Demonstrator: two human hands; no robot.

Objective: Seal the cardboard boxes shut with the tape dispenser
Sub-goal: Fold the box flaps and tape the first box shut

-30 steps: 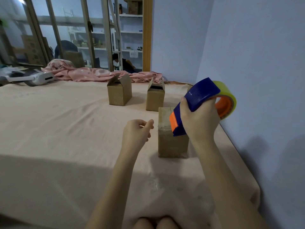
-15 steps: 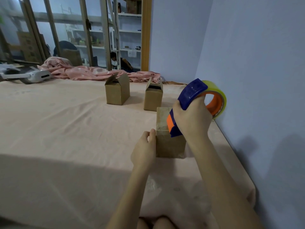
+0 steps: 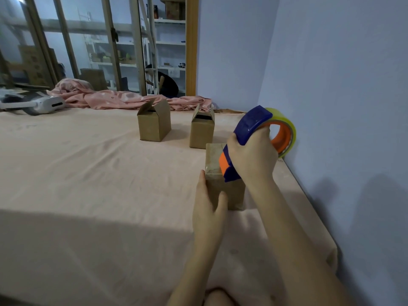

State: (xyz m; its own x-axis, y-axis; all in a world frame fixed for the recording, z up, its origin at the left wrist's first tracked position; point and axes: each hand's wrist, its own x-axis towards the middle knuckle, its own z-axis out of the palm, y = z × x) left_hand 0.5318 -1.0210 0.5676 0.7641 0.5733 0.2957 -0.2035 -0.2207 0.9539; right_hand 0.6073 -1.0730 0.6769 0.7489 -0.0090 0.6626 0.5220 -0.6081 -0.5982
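A closed cardboard box (image 3: pixel 234 193) with clear tape across its top stands near the bed's right side. My left hand (image 3: pixel 208 206) presses flat against its near-left face, fingers apart. My right hand (image 3: pixel 251 157) grips the blue and orange tape dispenser (image 3: pixel 249 129), which carries a yellow-green tape roll, and holds its orange front end against the box's top near edge. Two more cardboard boxes stand farther back with their flaps up: one (image 3: pixel 154 124) to the left, one (image 3: pixel 202 131) to the right.
The boxes rest on a bed covered by a pale pink sheet (image 3: pixel 88 173). A crumpled pink blanket (image 3: pixel 106 98) lies along the far edge, a white device (image 3: pixel 42 104) at the far left. A blue wall (image 3: pixel 342 96) runs close along the right.
My left hand came from the air onto the near box and now lies flat on its side. My right hand lowered the dispenser to the box's top edge.
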